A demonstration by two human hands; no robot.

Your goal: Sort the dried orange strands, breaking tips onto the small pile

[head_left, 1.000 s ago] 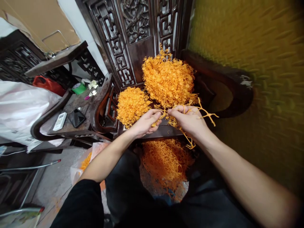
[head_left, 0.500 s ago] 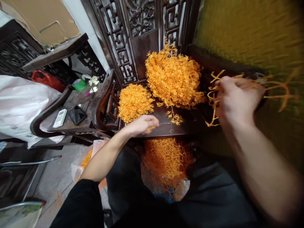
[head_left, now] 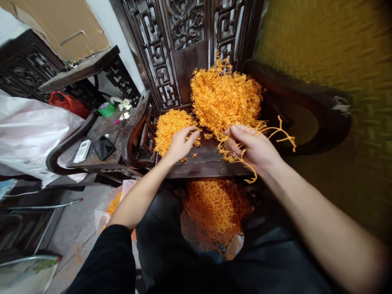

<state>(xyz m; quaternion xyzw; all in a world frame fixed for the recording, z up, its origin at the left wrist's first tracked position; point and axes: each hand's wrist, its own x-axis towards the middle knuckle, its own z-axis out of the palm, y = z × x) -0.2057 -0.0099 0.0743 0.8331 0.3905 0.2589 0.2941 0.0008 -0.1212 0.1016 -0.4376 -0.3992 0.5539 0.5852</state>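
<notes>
My right hand (head_left: 249, 145) is closed around an orange branched plastic stem (head_left: 280, 130), whose thin bare twigs stick out on both sides of the fingers. It hovers before the large heap of orange flower sprays (head_left: 226, 98). My left hand (head_left: 183, 142) is over the front edge of a smaller pile of loose orange florets (head_left: 172, 127), thumb and fingers apart. A few small orange pieces (head_left: 184, 159) show just below it. Both piles rest on the dark wooden chair seat (head_left: 205, 167).
Below the seat, between my knees, a bag holds a tangle of bare orange stems (head_left: 211, 204). To the left, a wooden side table (head_left: 101, 126) carries a white remote (head_left: 82, 151) and a black object (head_left: 104, 148). A curved armrest (head_left: 324, 106) stands at right.
My right hand has come in from the far right toward the large heap, bringing a stem. My left hand has moved up to the small pile and its fingers have parted.
</notes>
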